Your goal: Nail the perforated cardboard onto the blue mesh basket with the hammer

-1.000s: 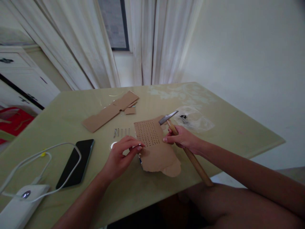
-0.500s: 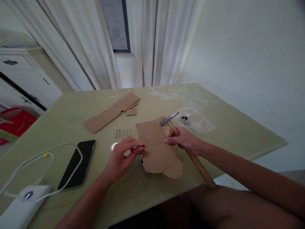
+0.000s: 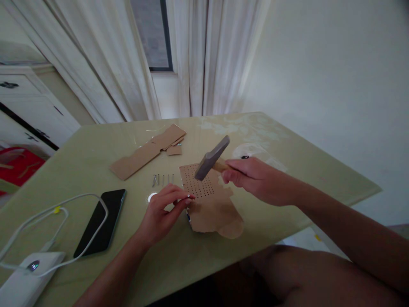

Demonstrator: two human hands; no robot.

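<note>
Right hand (image 3: 255,178) is what I am watching first: I am seeing it wrapped tight around the wooden handle of a hammer (image 3: 212,158), close up behind the head, with the rest of the handle hidden by the palm. I am reading the hammer's long axis as running from that hand toward the left, with the grey head hanging above the far right part of the perforated cardboard (image 3: 207,200). Left hand (image 3: 164,209) is sitting on the near left edge of that same cardboard, thumb and fingertips pinched narrow on something small and pale at the sheet's left margin; I am taking it for a nail, but it is too small for me to be sure. So the pinch point is lying to the left of and below the hammer head, nearer to me, with the grid of holes between the two, and the left hand is the one already at the spot while the right is holding off above. The cardboard is lying flat on the green tabletop (image 3: 303,170). Just beyond the left hand I am seeing a row of loose nails (image 3: 162,179), and farther left a dark phone (image 3: 100,221) with a white cable over it.
</note>
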